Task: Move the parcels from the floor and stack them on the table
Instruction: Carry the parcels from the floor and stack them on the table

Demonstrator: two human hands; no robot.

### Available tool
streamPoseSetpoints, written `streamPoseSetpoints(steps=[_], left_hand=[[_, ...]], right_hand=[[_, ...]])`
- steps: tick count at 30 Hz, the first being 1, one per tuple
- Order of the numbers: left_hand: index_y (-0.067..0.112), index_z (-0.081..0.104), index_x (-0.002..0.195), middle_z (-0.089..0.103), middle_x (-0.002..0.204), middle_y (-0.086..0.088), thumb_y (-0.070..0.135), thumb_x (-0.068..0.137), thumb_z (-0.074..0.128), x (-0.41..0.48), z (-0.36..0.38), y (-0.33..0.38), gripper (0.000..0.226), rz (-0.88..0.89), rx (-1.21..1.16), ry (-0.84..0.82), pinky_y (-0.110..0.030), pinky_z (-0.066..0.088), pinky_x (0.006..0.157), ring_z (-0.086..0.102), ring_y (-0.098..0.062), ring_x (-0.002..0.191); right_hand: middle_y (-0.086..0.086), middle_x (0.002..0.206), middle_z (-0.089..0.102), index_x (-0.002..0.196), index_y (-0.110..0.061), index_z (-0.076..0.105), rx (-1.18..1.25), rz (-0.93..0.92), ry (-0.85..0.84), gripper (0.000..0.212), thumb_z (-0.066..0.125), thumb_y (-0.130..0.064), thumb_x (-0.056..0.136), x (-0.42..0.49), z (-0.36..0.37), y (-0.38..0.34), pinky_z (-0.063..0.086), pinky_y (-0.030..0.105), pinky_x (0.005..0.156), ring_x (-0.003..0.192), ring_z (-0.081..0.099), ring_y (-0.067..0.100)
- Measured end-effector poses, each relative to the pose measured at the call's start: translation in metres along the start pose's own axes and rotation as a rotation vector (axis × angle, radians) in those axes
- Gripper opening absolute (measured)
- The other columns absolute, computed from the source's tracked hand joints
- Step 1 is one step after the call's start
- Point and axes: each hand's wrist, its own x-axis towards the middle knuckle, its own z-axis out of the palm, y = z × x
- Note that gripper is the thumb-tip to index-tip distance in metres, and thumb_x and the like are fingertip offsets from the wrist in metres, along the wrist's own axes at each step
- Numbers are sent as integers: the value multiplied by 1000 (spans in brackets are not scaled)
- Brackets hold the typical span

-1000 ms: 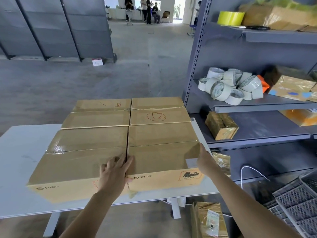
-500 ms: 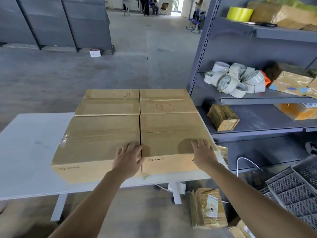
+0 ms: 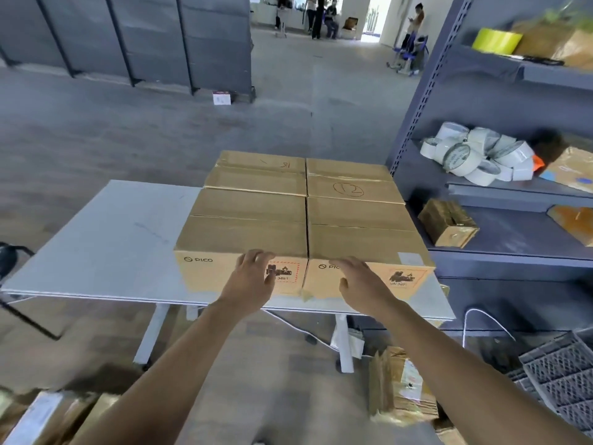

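Left hand: the left hand is held out with its fingers spread and loosely bent, gripping nothing. The fingertips reach the top near edge of the near-left box, but whether they touch the cardboard cannot be told.
Right hand: the right hand is palm down with its fingers straight and slightly apart, holding nothing. It lies across the printed near face of the near-right box.
Parcels on the table: four cardboard boxes form a tight two-by-two block, sides touching. The far-left box and the far-right box, marked with a circled 12, sit behind the near pair.
Table edges: the block's near face stands just back from the front edge of the white table. Its right side runs along the table's right edge.
Open tabletop: a wide stretch of white surface lies to the left of the block.
Right side: a grey shelf rack stands just beside the table's right edge, so the gap there is narrow. It carries a heap of tape rolls and a small taped parcel.
Parcels on the floor: one taped floor parcel stands near the right table leg, and more cartons lie at lower left.
Floor: a grey plastic crate sits at lower right. Beyond the table there is broad concrete floor.
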Motion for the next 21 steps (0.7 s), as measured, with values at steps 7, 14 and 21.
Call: streamPoseSetpoints(steps=[7, 14, 21], left_hand=[[13, 48, 135, 46, 138, -10, 14, 91, 54, -125, -32, 1, 44, -179, 15, 114, -34, 28, 109, 39, -29, 129], [15, 46, 137, 47, 138, -10, 23, 94, 48, -271, -57, -16, 45, -400, 108, 131, -34, 30, 103, 39, -30, 128], [15, 47, 136, 45, 136, -13, 18, 91, 56, -394, -91, -43, 46, -627, 39, 269, -35, 33, 104, 43, -31, 127]], right_hand=[[9, 136, 52, 134, -12, 53, 284, -242, 88, 43, 45, -2, 93, -43, 24, -73, 37, 25, 97, 123, 51, 23], [13, 130, 57, 131, -9, 56, 407, -377, -65, 42, 47, 0, 91, -122, 73, -153, 38, 27, 92, 114, 56, 28], [4, 131, 57, 133, -21, 53, 444, -491, -265, 40, 44, -8, 95, -184, 121, -240, 39, 22, 85, 116, 55, 17]])
